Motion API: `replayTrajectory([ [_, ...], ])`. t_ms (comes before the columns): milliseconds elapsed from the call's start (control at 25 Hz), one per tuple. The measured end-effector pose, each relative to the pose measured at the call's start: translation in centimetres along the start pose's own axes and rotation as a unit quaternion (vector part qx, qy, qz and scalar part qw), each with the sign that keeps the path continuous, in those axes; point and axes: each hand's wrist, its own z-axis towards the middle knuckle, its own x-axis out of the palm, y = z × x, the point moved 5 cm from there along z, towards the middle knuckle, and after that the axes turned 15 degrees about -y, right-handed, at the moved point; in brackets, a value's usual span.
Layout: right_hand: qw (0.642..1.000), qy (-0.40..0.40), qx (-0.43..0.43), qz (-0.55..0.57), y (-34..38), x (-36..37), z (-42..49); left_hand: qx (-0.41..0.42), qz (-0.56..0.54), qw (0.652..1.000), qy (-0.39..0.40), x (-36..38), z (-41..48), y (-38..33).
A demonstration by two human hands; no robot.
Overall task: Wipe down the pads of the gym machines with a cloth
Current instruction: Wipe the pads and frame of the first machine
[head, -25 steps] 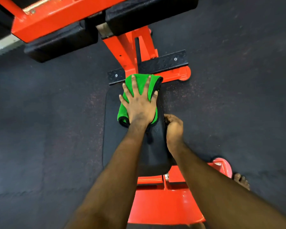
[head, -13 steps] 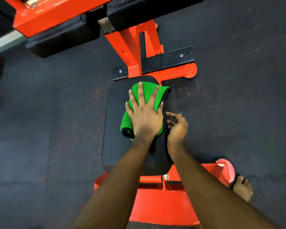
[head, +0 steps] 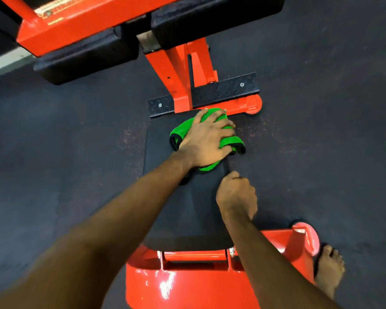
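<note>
While left hand [head: 204, 141] presses green cloth [head: 183, 128] flat, right hand [head: 236, 195] clasps seat pad [head: 187, 216] before orange frame [head: 178, 63].

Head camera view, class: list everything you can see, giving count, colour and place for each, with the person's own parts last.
seat pad: one, black, centre of view.
cloth: one, green with dark edging, on the seat pad's far right part.
upper pads: two, black, top of view, side by side.
machine frame: one, orange-red, upright beyond the seat pad, base nearer.
tread plate: one, black, bolted across the upright's foot.
floor: dark grey matting, all around.
foot: one, in a dark-strapped sandal, lower right.
left hand: one, pressing flat on the cloth.
right hand: one, gripping the seat pad's right edge.
</note>
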Motion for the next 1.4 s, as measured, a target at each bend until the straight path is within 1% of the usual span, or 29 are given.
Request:
replayTrajectory([
  [120,1.000,0.012,0.021,-0.012,0.8,0.6,0.2,0.060,-0.008,0.998,0.014,-0.4,1.5,1.2],
  [200,0.999,-0.027,0.035,0.003,1.1,0.3,0.1,0.078,0.008,0.996,0.037,-0.2,2.6,1.5],
  [240,0.998,-0.050,0.041,0.012,1.0,0.3,0.0,0.063,0.022,0.996,0.055,-0.2,3.4,1.7],
  [280,0.996,-0.069,0.045,0.017,1.0,0.3,-0.2,0.026,0.027,0.996,0.076,-0.3,4.4,2.0],
  [320,0.995,-0.083,0.044,0.018,1.0,0.3,-0.4,-0.029,0.030,0.994,0.103,-0.4,5.5,2.6],
  [400,0.994,-0.097,0.038,0.028,1.2,0.1,-0.7,-0.149,0.027,0.974,0.167,-0.4,7.2,3.9],
  [440,0.994,-0.098,0.035,0.029,1.3,0.0,-0.7,-0.174,0.027,0.967,0.184,-0.5,7.7,4.2],
  [480,0.994,-0.097,0.036,0.027,1.3,0.0,-0.7,-0.157,0.036,0.969,0.190,-0.5,7.7,4.1],
  [520,0.994,-0.098,0.037,0.025,1.3,-0.1,-0.6,-0.109,0.049,0.976,0.184,-0.5,7.4,3.6],
  [600,0.994,-0.096,0.040,0.029,1.4,-0.3,-0.7,0.031,0.062,0.986,0.153,-0.5,5.1,1.6],
  [680,0.994,-0.091,0.043,0.033,1.5,-0.4,-0.8,0.156,0.028,0.979,0.127,-0.6,2.4,-0.8],
  [720,0.995,-0.089,0.043,0.033,1.5,-0.4,-0.8,0.190,0.007,0.975,0.112,-0.6,1.7,-1.3],
  [800,0.995,-0.089,0.042,0.037,1.5,-0.4,-0.9,0.211,0.010,0.972,0.104,-0.6,2.0,-1.0],
  [880,0.995,-0.087,0.045,0.034,1.5,-0.4,-0.8,0.182,0.038,0.976,0.116,-0.3,3.4,0.0],
  [920,0.994,-0.089,0.045,0.032,1.5,-0.4,-0.8,0.141,0.045,0.982,0.118,-0.3,4.3,0.8],
  [960,0.994,-0.091,0.043,0.031,1.5,-0.4,-0.8,0.082,0.048,0.988,0.125,-0.2,5.1,2.0],
  [1040,0.995,-0.090,0.036,0.033,1.5,-0.3,-0.8,-0.057,0.037,0.986,0.155,0.1,6.5,4.4],
  [1080,0.995,-0.090,0.034,0.032,1.4,-0.2,-0.8,-0.098,0.031,0.983,0.155,0.1,6.9,5.1],
  [1120,0.995,-0.092,0.033,0.030,1.4,-0.1,-0.8,-0.101,0.037,0.983,0.150,0.0,7.1,5.2],
  [1160,0.995,-0.093,0.032,0.029,1.3,-0.1,-0.8,-0.077,0.047,0.986,0.140,0.0,6.8,4.6],
  [1240,0.995,-0.090,0.038,0.033,1.4,-0.2,-0.8,0.029,0.055,0.993,0.102,-0.1,4.3,1.6],
  [1320,0.995,-0.084,0.047,0.030,1.4,-0.3,-0.8,0.139,0.006,0.989,0.057,-0.2,0.8,-1.3],
  [1360,0.995,-0.087,0.049,0.028,1.5,-0.3,-0.8,0.164,-0.019,0.985,0.046,-0.1,-0.2,-1.5],
  [1400,0.994,-0.093,0.049,0.029,1.6,-0.3,-0.9,0.173,-0.034,0.984,0.037,-0.1,-0.3,-1.1],
])
